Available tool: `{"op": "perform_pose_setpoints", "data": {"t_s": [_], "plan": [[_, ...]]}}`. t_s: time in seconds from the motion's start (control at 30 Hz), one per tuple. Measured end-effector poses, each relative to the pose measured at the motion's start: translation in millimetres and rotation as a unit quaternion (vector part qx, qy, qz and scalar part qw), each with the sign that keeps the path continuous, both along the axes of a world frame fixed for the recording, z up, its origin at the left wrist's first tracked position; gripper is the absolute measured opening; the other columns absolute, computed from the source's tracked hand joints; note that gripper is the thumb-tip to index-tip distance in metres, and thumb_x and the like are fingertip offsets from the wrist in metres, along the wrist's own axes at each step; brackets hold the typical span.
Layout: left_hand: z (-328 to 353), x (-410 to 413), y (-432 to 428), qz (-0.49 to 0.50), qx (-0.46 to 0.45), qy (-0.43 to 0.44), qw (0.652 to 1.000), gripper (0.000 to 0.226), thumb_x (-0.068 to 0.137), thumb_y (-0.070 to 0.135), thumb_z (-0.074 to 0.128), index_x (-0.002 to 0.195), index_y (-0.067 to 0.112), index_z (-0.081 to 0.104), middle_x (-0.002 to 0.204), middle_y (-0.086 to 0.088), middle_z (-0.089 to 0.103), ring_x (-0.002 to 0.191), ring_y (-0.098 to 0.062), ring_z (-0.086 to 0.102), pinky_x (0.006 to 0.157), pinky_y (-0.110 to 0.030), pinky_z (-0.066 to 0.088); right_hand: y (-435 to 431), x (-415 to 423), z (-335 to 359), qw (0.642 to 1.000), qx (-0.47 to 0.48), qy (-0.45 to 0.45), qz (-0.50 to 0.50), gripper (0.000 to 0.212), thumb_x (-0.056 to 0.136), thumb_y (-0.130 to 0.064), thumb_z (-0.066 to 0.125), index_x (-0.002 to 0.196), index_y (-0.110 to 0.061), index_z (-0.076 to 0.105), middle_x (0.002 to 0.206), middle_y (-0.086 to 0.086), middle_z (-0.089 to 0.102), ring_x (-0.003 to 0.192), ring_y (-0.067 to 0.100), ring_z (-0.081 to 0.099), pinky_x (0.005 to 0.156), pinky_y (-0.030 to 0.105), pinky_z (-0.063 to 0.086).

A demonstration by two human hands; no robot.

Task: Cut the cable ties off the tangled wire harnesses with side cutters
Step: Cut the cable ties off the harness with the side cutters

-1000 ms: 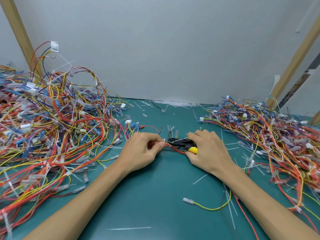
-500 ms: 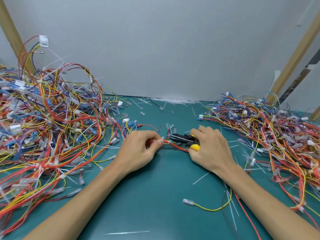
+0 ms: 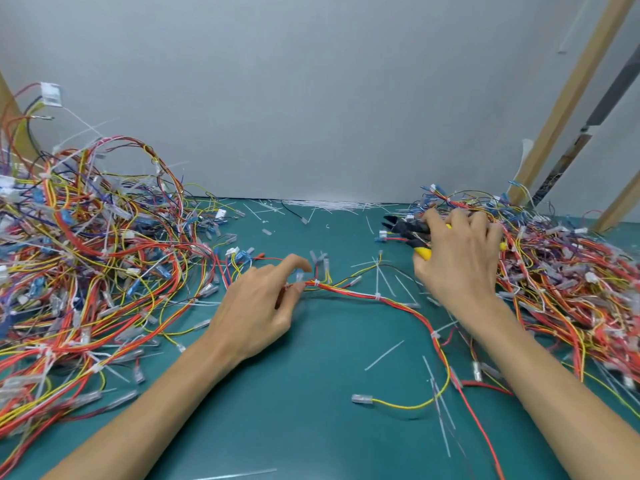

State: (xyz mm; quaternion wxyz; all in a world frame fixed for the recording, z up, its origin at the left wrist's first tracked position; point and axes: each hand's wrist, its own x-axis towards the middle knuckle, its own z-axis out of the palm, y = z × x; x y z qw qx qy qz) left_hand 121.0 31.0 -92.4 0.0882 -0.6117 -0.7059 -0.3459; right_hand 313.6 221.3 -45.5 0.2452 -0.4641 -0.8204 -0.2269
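Right grip (image 3: pixel 457 268) is holding the side cutters (image 3: pixel 405 226) near the right edge of the table (image 3: pixel 311 393); left grip (image 3: pixel 252 310) is pinching a harness (image 3: pixel 346 291) mid-table. Cut ties (image 3: pixel 332 204) are lying along the far edge, but this harness is carrying several uncut.

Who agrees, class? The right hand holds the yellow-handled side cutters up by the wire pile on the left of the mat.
Not quite. The head view shows the right hand holding the yellow-handled side cutters up by the wire pile on the right of the mat, not the left.
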Motion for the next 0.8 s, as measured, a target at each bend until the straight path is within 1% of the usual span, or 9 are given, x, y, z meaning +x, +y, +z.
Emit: {"op": "perform_pose_setpoints", "data": {"t_s": [0.13,0.17,0.23,0.3,0.37,0.5,0.6,0.7,0.8], "plan": [[-1.0,0.4,0.5,0.003,-0.002,0.02,1.0,0.02,0.097,0.019,0.055,0.111,0.029,0.065,0.075,0.013,0.056,0.077,-0.015,0.054,0.072,-0.035,0.037,11.4,5.5,8.2,0.961,-0.246,0.128,-0.005,0.052,0.077,-0.038,0.065,0.118,-0.013,0.047,0.109,0.014,0.059,0.102,0.037,0.053,0.083,0.043,0.042],[-1.2,0.3,0.9,0.008,0.002,0.03,1.0,0.021,0.096,0.019,0.053,0.11,0.027,0.066,0.081,0.011,0.062,0.083,-0.016,0.057,0.075,-0.035,0.037,13.1,7.1,10.4,0.92,-0.336,0.202,0.022,0.047,0.077,-0.035,0.066,0.114,-0.014,0.046,0.105,0.011,0.059,0.096,0.032,0.055,0.076,0.039,0.044],[-0.8,0.1,1.2,0.03,0.019,0.042,0.998,0.021,0.095,0.023,0.05,0.106,0.025,0.069,0.087,0.007,0.066,0.089,-0.019,0.059,0.078,-0.038,0.039,12.6,7.5,12.9,0.793,-0.488,0.356,0.085,0.035,0.076,-0.025,0.066,0.105,-0.017,0.05,0.094,0.002,0.056,0.081,0.018,0.052,0.062,0.031,0.037],[0.5,1.1,1.4,0.062,0.047,0.047,0.996,0.019,0.094,0.024,0.052,0.101,0.024,0.07,0.085,0.006,0.066,0.085,-0.022,0.058,0.076,-0.04,0.039,13.9,6.1,13.8,0.678,-0.566,0.455,0.116,0.018,0.076,-0.018,0.065,0.089,-0.02,0.052,0.079,-0.002,0.05,0.064,0.012,0.045,0.055,0.026,0.031],[1.5,1.8,2.0,0.087,0.085,0.035,0.992,0.016,0.094,0.023,0.054,0.098,0.021,0.069,0.083,0.007,0.064,0.082,-0.02,0.057,0.075,-0.04,0.04,15.4,5.1,15.2,0.614,-0.603,0.495,0.125,0.017,0.078,-0.015,0.063,0.077,-0.022,0.047,0.066,-0.004,0.04,0.052,0.008,0.035,0.053,0.025,0.026],[1.5,-0.6,2.7,0.094,0.159,-0.066,0.981,0.006,0.097,0.012,0.056,0.098,0.014,0.062,0.083,0.009,0.058,0.075,-0.006,0.05,0.073,-0.025,0.039,17.3,5.7,18.0,0.554,-0.654,0.497,0.135,0.009,0.086,-0.026,0.063,0.083,-0.019,0.059,0.066,-0.002,0.046,0.056,0.012,0.04,0.055,0.027,0.032],[3.4,-2.0,1.2,0.098,0.177,-0.111,0.973,0.009,0.097,0.006,0.054,0.098,0.013,0.058,0.081,0.011,0.055,0.076,0.007,0.051,0.07,-0.008,0.035,17.5,8.6,14.9,0.494,-0.691,0.506,0.15,0.02,0.088,-0.029,0.061,0.099,-0.013,0.063,0.065,0.0,0.053,0.054,0.013,0.047,0.055,0.027,0.037],[14.0,-1.6,2.1,0.07,0.166,-0.166,0.97,0.016,0.098,0.007,0.051,0.098,0.022,0.055,0.088,0.006,0.058,0.082,-0.005,0.059,0.074,-0.023,0.044,14.3,11.5,15.1,0.473,-0.704,0.503,0.165,0.03,0.08,-0.024,0.065,0.106,-0.009,0.065,0.067,0.002,0.059,0.055,0.015,0.05,0.056,0.029,0.04],[42.8,2.9,13.1,0.044,0.157,-0.207,0.965,0.025,0.098,0.01,0.053,0.093,0.034,0.058,0.092,0.025,0.058,0.093,-0.011,0.056,0.079,-0.031,0.05,10.2,13.4,20.1,0.469,-0.707,0.489,0.202,0.034,0.068,-0.017,0.066,0.101,-0.009,0.065,0.078,0.006,0.064,0.063,0.017,0.057,0.065,0.031,0.044]]}}
